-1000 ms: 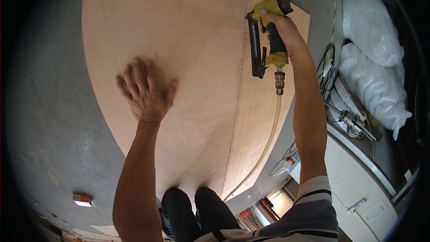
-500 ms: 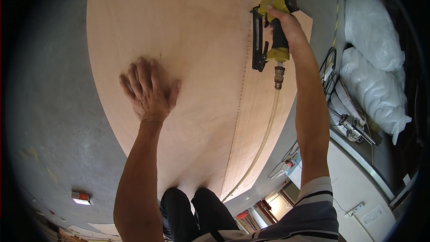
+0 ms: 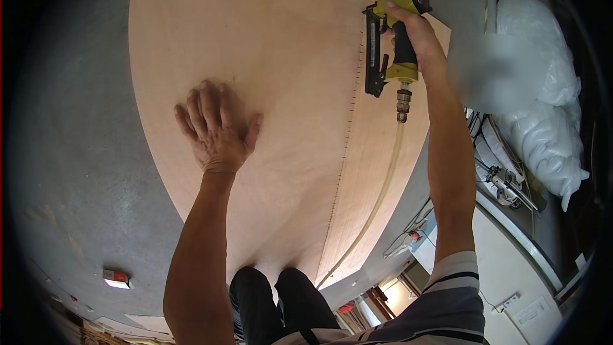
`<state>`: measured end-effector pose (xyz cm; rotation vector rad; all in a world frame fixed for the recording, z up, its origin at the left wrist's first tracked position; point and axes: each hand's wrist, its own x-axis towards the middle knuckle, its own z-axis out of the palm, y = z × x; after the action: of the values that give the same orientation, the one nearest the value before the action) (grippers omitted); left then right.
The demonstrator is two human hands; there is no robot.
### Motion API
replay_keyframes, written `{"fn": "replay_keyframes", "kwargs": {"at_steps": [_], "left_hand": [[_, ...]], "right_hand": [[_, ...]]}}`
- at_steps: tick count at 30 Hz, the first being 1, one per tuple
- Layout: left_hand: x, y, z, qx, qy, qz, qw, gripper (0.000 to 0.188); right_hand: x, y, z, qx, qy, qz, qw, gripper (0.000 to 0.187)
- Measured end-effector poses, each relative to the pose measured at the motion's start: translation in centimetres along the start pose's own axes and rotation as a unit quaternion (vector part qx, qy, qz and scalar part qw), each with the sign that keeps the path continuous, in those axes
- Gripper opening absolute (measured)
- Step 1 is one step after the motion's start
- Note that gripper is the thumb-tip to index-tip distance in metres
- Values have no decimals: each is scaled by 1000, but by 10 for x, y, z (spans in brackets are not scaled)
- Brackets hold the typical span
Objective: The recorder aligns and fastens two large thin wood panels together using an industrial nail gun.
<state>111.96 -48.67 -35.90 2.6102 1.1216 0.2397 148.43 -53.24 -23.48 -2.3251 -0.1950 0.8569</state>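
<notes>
— Moved: the nail gun (image 3: 391,41) has crept further along the stitch line toward the far edge of the plywood sheet (image 3: 281,57) compared with a second ago. Left hand looks about where it was.

— Left hand (image 3: 216,129) first?

— Flat on the sheet, fingers spread, palm down, roughly mid-panel and left of the fastener row (image 3: 350,121). Not gripping anything, just pressing.

— And the row?

— Line of small marks running from the near edge up toward the far right corner, stopping around the gun's nose. I'd judge fastening is progressing outward along that seam, most of the near stretch done.

— Right hand (image 3: 415,32)?

— Fully closed round the gun's black handle, yellow body above the fist, black magazine on the line side. Can't tell whether the finger is on the trigger.

— Hose?

— Pale air hose (image 3: 377,198) hangs from the handle base, trails back over the sheet's right strip toward the person's knees (image 3: 281,287).

— Off the sheet?

— Grey floor (image 3: 70,153) left, white sacks (image 3: 543,102) right.
</notes>
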Motion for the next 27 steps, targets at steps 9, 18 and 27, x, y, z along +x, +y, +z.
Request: {"fn": "replay_keyframes", "kwargs": {"at_steps": [9,18,27], "left_hand": [[5,3,-4,11,12,1,1000,88],[0,7,9,65,-6,16,998,96],[-89,26,35,-281,-64,152,945,19]], "right_hand": [[-21,13,1,33,-2,-24,999,33],[-335,179,7,154,-9,31,988,39],[-754,314,31,17,322,234,917,29]]}}
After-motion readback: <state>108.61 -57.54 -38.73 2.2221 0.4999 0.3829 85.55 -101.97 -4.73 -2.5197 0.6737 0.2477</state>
